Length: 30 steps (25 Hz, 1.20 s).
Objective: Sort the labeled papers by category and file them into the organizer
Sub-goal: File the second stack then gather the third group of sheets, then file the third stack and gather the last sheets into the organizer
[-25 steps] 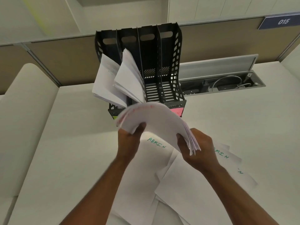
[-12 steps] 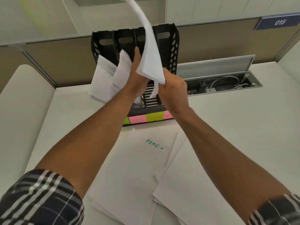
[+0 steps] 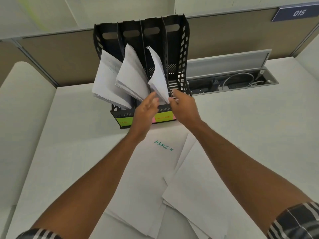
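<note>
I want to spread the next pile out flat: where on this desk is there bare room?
Bare desk lies left of the ADMIN sheet, out to the desk's left edge, and right of the loose papers, below the cable tray. It is crowded in the middle, where both hands work at the organizer.

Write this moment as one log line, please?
step: filing | third stack in organizer | right hand touching stack | left hand open | ADMIN sheet unfiled

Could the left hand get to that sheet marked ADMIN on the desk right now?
Probably yes. The left hand holds nothing, and the ADMIN sheet lies uncovered on top of the loose papers, just below that wrist. Only the person's own forearm crosses it.
</note>
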Tool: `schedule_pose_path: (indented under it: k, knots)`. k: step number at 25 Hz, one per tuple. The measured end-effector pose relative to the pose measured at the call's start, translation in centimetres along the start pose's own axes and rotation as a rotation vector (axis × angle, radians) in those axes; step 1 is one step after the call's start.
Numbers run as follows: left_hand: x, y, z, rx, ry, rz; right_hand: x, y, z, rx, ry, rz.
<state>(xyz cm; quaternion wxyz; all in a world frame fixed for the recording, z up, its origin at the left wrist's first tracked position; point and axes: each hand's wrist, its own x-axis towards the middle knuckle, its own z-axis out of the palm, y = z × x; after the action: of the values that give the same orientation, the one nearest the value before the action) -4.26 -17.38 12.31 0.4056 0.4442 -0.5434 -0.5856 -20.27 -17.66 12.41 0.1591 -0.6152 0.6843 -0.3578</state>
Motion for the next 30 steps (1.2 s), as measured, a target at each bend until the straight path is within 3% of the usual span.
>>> schedule_pose_path:
  k: [2, 4, 7, 9, 12, 15, 18, 22, 25, 26, 28, 30]
  knots:
    - [-3.1, -2.0, -1.0, 0.129, 0.101, -0.008, -2.8, 1.3, -2.1, 0.141, 0.075, 0.108]
    - [-6.5, -4.7, -3.0, 0.424, 0.198, -0.082, -7.4, 4.1, -4.2, 0.184, 0.14, 0.279]
    - [-11.3, -9.0, -6.6, 0.952, 0.201, -0.395, -15.9, 9.7, -6.9, -0.059, 0.101, 0.67]
    - [-13.7, -10.5, -8.0, 1.154, 0.164, -0.569, -20.8, 12.2, -7.9, -0.216, 0.038, 0.976]
    - [-15.0, -11.2, -8.2, 1.239, 0.165, -0.539, -25.0, 12.6, -7.5, -0.228, -0.019, 1.215]
    - [-14.6, -11.3, -7.4, 1.178, 0.193, -0.488, -24.8, 12.1, -6.3, -0.202, 0.014, 1.162]
    - [-14.1, -11.3, -6.4, 1.038, 0.19, -0.456, -23.3, 11.8, -4.7, -0.192, -0.021, 0.989]
    - [-14.0, -11.4, -6.4, 0.936, 0.169, -0.455, -21.1, 11.8, -2.9, -0.177, -0.147, 0.65]
    - [-13.7, -11.1, -6.4, 0.732, 0.187, -0.459, -19.7, 11.6, -2.1, -0.028, -0.3, 0.476]
    - [-13.8, -11.0, -6.1, 0.673, 0.191, -0.463, -19.5, 11.3, -2.0, 0.04, -0.288, 0.449]
    - [-14.3, -10.9, -5.2, 0.591, 0.213, -0.478, -19.8, 10.9, -2.0, 0.077, -0.077, 0.485]
    - [-15.1, -11.2, -4.1, 0.475, 0.254, -0.511, -20.6, 10.6, -2.2, -0.065, 0.057, 0.648]
